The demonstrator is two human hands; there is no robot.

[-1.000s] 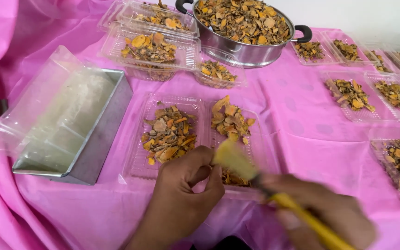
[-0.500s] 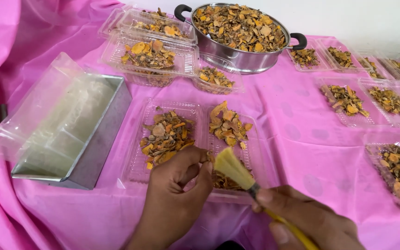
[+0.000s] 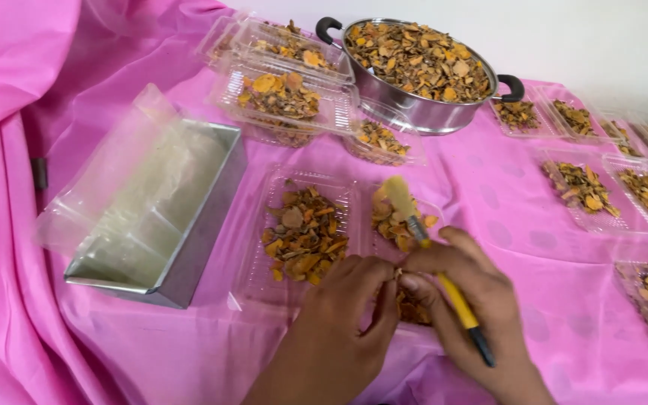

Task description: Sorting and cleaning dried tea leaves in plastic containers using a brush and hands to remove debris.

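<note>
Hands [image 3: 406, 300] meet over open clear tray [image 3: 305, 232] at near edge of tabletop [image 3: 504, 225]. Left: metal tin [image 3: 163, 217] with plastic bag blocks passage just beside tray. Behind: stacked filled trays [image 3: 286, 90] and steel pot [image 3: 418, 71] crowd back. Right: bare pink cloth gives free lane before filled trays [image 3: 583, 187] near right edge.

My brush and the open clear tray of dried orange-brown chips.

I hold a yellow-handled brush [image 3: 444, 281] with a dark tip at the near end; its pale bristle head points away from me, tilted up over the tray's right half. The clear plastic hinged tray [image 3: 253, 262] lies open and flat on the pink cloth just in front of me, its left half heaped with curled orange and brown chips [image 3: 305, 236], its right half holding a smaller scatter, partly hidden.
</note>
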